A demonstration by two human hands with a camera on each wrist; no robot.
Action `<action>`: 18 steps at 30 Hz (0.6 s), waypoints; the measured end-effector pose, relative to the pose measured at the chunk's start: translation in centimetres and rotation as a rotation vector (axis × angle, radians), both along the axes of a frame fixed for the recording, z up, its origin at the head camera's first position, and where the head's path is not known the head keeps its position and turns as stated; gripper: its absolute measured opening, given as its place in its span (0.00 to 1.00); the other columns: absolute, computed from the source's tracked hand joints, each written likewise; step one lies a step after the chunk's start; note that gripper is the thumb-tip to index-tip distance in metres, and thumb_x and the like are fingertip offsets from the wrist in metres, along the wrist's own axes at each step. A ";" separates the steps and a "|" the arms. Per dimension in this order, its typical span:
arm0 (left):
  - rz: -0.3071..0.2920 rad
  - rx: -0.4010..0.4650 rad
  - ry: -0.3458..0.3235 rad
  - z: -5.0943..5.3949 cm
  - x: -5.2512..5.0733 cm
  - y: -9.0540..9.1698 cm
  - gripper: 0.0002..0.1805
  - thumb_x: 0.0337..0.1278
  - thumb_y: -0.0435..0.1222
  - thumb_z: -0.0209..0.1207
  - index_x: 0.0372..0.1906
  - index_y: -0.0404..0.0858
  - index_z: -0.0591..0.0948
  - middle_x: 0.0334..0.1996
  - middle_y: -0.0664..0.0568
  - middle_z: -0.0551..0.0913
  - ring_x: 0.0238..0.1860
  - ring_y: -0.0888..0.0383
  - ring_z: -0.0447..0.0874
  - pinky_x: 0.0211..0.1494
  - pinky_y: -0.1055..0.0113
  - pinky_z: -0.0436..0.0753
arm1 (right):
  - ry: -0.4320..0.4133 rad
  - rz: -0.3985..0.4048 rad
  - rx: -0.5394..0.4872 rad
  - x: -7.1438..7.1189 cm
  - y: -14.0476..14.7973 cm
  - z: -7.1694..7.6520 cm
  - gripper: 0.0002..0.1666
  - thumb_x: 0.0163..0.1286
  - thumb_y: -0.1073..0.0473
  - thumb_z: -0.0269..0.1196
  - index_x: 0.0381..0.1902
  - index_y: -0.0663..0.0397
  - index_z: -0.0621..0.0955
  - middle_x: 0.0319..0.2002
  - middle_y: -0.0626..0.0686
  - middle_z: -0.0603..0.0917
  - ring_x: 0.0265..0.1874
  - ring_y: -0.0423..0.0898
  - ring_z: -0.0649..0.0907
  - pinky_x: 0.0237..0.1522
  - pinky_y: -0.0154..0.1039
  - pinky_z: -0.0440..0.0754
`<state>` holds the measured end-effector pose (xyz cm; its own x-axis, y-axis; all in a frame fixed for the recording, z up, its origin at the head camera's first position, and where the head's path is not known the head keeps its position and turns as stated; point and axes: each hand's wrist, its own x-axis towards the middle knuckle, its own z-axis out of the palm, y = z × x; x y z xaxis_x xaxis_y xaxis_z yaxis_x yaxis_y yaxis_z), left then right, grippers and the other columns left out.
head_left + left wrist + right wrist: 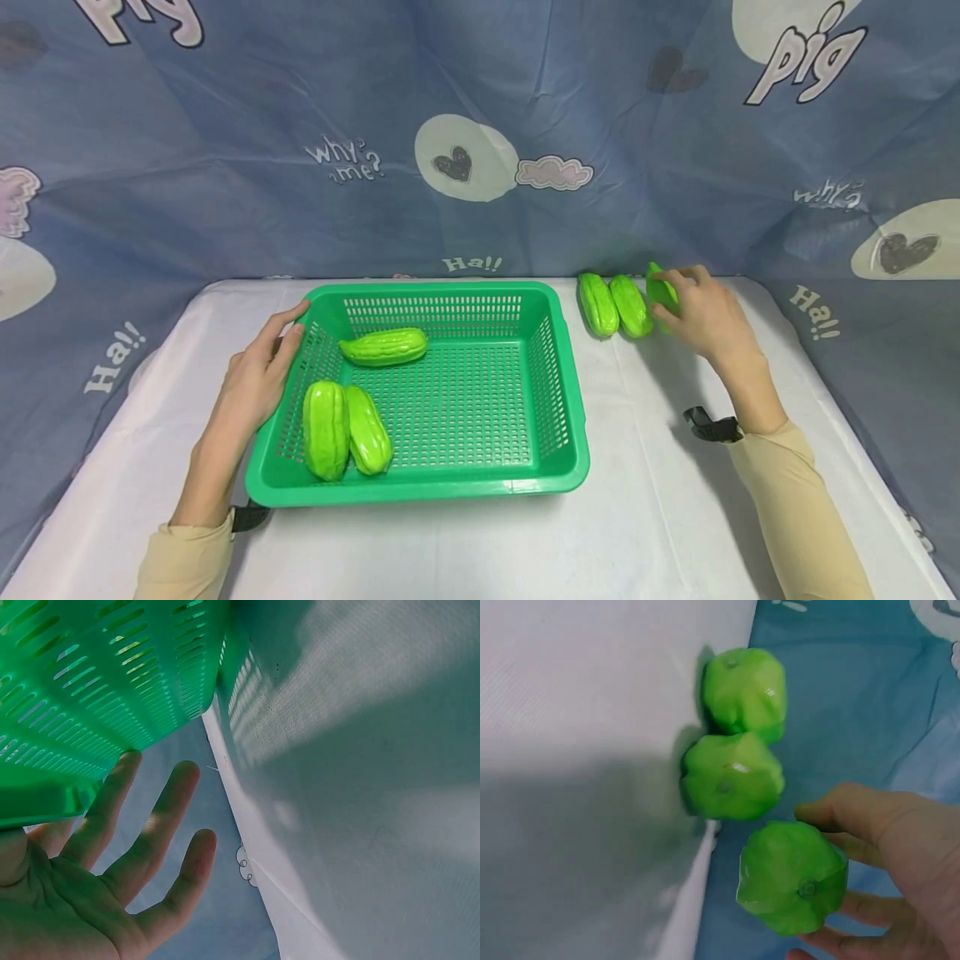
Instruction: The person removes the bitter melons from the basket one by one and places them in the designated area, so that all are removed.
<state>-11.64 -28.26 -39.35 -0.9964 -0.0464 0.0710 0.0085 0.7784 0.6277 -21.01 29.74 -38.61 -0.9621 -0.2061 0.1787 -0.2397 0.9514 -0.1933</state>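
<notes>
At the green basket's [420, 493] left rim rests my left hand [258, 375]; in the left wrist view the fingers of this hand [127, 862] are spread, relaxed, against the basket's wall [112, 682]. My right hand [708, 321] holds a green gourd [660, 293] between thumb and fingers at the table's back right. In the right wrist view that gourd [791, 877] lies end-on in my hand [885, 870]. Two more gourds [597, 305] [631, 307] lie side by side just left of it. Inside the basket are three gourds [384, 347] [326, 430] [368, 429], all toward its left.
A white cloth [525, 550] covers the table. Blue printed fabric [480, 225] hangs behind it and along both sides. The basket stands left of the table's middle, and its right half shows bare perforated floor [465, 400].
</notes>
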 end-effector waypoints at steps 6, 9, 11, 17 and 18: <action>0.002 -0.002 -0.005 0.0 0.0 0.0 0.31 0.90 0.56 0.36 0.87 0.55 0.60 0.71 0.23 0.76 0.63 0.19 0.80 0.59 0.23 0.77 | -0.055 -0.015 -0.003 -0.7 0.8 -1.2 0.32 0.78 0.52 0.65 0.74 0.58 0.76 0.71 0.79 0.73 0.46 0.79 0.85 0.46 0.72 0.84; 0.002 -0.002 -0.004 0.0 0.0 0.0 0.31 0.90 0.56 0.36 0.87 0.55 0.60 0.72 0.22 0.75 0.64 0.19 0.79 0.59 0.22 0.77 | -0.094 -0.024 -0.011 -1.0 1.0 -1.6 0.33 0.79 0.51 0.63 0.76 0.58 0.74 0.72 0.79 0.70 0.47 0.81 0.84 0.47 0.75 0.83; 0.003 -0.003 -0.001 -0.1 0.0 0.0 0.31 0.91 0.55 0.36 0.87 0.55 0.60 0.72 0.22 0.75 0.64 0.19 0.79 0.59 0.22 0.77 | -0.118 -0.029 -0.017 -1.1 1.0 -1.8 0.33 0.80 0.51 0.62 0.77 0.59 0.73 0.73 0.80 0.69 0.50 0.83 0.83 0.50 0.77 0.82; 0.004 -0.008 0.011 -0.1 0.0 0.0 0.30 0.91 0.55 0.36 0.87 0.55 0.61 0.70 0.23 0.77 0.61 0.20 0.82 0.56 0.24 0.79 | -0.167 -0.034 -0.032 -1.5 1.2 -2.4 0.32 0.84 0.52 0.56 0.78 0.60 0.71 0.75 0.79 0.66 0.61 0.85 0.78 0.55 0.80 0.79; 0.003 -0.008 0.012 -0.1 0.0 0.0 0.30 0.91 0.55 0.36 0.87 0.55 0.61 0.70 0.23 0.77 0.61 0.21 0.82 0.55 0.24 0.79 | -0.172 -0.035 -0.034 -1.6 1.3 -2.5 0.31 0.84 0.52 0.55 0.78 0.61 0.71 0.75 0.79 0.66 0.62 0.85 0.77 0.56 0.80 0.78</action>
